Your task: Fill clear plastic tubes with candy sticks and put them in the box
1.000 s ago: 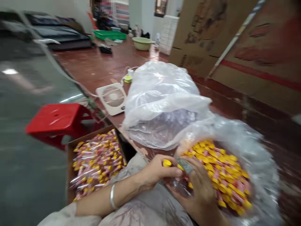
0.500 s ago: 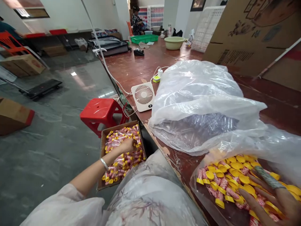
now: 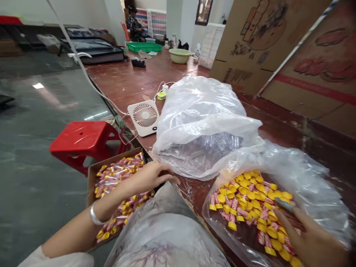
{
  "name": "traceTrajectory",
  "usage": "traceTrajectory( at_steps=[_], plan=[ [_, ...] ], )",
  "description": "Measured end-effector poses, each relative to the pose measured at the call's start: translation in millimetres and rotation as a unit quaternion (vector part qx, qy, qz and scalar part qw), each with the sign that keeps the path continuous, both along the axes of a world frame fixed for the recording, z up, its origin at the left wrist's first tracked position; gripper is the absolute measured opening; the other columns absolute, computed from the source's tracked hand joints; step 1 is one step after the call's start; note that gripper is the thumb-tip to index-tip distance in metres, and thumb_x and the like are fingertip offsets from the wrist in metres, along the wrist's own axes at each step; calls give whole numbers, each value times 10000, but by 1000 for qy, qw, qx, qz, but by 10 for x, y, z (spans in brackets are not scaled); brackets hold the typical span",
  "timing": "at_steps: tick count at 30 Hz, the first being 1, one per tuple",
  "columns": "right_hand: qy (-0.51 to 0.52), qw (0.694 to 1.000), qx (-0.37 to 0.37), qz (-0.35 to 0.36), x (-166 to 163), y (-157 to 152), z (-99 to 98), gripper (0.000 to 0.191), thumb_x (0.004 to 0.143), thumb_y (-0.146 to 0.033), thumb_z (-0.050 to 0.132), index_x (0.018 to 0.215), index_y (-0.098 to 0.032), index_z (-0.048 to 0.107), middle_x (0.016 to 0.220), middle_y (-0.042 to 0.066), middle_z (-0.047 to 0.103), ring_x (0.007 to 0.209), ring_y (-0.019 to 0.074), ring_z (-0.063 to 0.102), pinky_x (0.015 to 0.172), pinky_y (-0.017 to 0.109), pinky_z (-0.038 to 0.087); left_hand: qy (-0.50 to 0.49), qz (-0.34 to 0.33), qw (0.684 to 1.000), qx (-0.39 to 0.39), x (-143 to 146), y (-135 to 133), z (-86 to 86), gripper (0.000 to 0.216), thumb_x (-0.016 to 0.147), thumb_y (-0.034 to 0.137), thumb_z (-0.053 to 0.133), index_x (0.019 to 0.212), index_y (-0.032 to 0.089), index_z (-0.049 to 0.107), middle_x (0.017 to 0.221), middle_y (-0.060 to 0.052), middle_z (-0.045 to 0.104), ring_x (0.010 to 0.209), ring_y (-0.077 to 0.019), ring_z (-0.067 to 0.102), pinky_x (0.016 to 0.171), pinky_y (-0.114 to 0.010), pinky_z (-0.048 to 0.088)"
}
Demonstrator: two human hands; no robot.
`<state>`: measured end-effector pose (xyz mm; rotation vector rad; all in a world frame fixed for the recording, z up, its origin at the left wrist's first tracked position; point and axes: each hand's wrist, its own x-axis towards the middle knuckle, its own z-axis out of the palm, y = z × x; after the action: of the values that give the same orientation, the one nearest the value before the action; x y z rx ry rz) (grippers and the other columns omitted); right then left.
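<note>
My left hand (image 3: 151, 177) hovers above the cardboard box (image 3: 91, 176) of clear yellow-capped tubes on the floor, fingers loosely curled and pointing toward the table edge, nothing visible in it. My right hand (image 3: 307, 241) reaches into a clear plastic bag (image 3: 306, 174) of yellow caps (image 3: 250, 200) at the near right, fingers stretched out, the forefinger wrapped in grey tape. A second, bigger clear bag (image 3: 205, 115) holding transparent tubes lies just behind it on the dark red table (image 3: 125, 81).
A small white fan (image 3: 144, 118) stands at the table edge, with a cable running back. A red plastic stool (image 3: 83, 141) sits on the grey floor beside the box. Large cardboard sheets (image 3: 278, 48) lean at the right. Far down the table are a green tray (image 3: 144, 46), a basin and a person.
My left hand has lifted out of the box and moved right toward the table edge. My right hand stays in the cap bag. The view has shifted slightly.
</note>
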<state>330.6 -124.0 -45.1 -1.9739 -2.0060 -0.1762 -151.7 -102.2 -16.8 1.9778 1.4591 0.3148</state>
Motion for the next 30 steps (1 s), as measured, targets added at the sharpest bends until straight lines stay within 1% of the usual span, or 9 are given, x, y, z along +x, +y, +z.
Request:
traceTrajectory(
  at_steps=[4, 8, 11, 15, 18, 20, 23, 27, 30],
  plan=[
    [-20, 1000, -7, 18, -258, 25, 94, 581, 924, -682, 310, 866, -237, 679, 717, 87, 722, 541, 263, 643, 493, 357, 433, 147, 0, 980, 133, 662, 547, 51, 238, 966, 278, 508, 1082, 197, 699, 1058, -93, 729, 991, -242, 688, 812, -298, 506],
    [-20, 999, -10, 38, -278, -84, 173, 489, 977, -576, 341, 818, -232, 650, 737, 65, 726, 634, 235, 669, 569, 332, 452, 193, 25, 971, 142, 1071, 1025, -125, 248, 907, 198, 534, 1078, 96, 682, 1097, -213, 695, 1022, -329, 676, 795, -373, 523],
    [-18, 999, -21, 33, -235, -188, 185, 419, 1005, -497, 370, 806, -227, 621, 736, 46, 707, 667, 213, 665, 595, 314, 442, 210, 26, 967, 140, 1150, 1126, -215, 245, 888, 216, 540, 998, 63, 696, 1084, -251, 677, 1026, -372, 663, 774, -400, 526],
    [4, 996, -42, 75, -320, -226, 107, 307, 1022, -367, 440, 792, -221, 579, 787, 34, 682, 726, 189, 659, 667, 298, 455, 201, 27, 965, 164, 1020, 948, -210, 313, 927, 325, 501, 1065, 113, 685, 1088, -190, 665, 1013, -346, 657, 785, -387, 517],
    [3, 991, -39, 128, -520, -154, 54, 148, 1007, -241, 483, 904, -213, 585, 934, 57, 687, 873, 201, 660, 762, 305, 474, 101, 22, 980, 168, 938, 669, -161, 333, 935, 421, 514, 1081, 171, 678, 1028, -108, 686, 959, -275, 664, 801, -343, 505],
    [-12, 989, -36, 146, -666, -76, 40, 36, 977, -227, 548, 982, -208, 579, 996, 69, 678, 945, 227, 642, 794, 324, 476, 13, 0, 992, 125, 950, 457, -128, 327, 929, 455, 536, 1061, 193, 680, 993, -70, 704, 903, -238, 668, 791, -326, 501],
    [-40, 987, -29, 152, -809, 35, 31, 84, 919, -234, 645, 952, -204, 574, 921, 61, 658, 875, 246, 621, 729, 335, 463, -72, -37, 996, 47, 1055, 160, -84, 281, 931, 427, 552, 1055, 212, 683, 992, -45, 719, 899, -217, 665, 785, -315, 496],
    [-27, 987, -8, 158, -828, 75, 75, 143, 936, -118, 552, 831, -214, 571, 808, 28, 630, 774, 212, 605, 680, 312, 433, -130, -54, 990, -5, 1229, -92, -55, 277, 942, 383, 559, 1141, 225, 669, 1050, -45, 720, 947, -210, 664, 824, -316, 497],
    [52, 989, 4, 138, -828, -10, 234, 199, 965, -165, 527, 772, -213, 531, 751, 7, 603, 713, 172, 594, 659, 279, 436, -159, -78, 984, -18, 1322, -151, -70, 292, 951, 341, 562, 1208, 241, 655, 1078, -50, 707, 980, -210, 659, 848, -318, 496]
  ],
)
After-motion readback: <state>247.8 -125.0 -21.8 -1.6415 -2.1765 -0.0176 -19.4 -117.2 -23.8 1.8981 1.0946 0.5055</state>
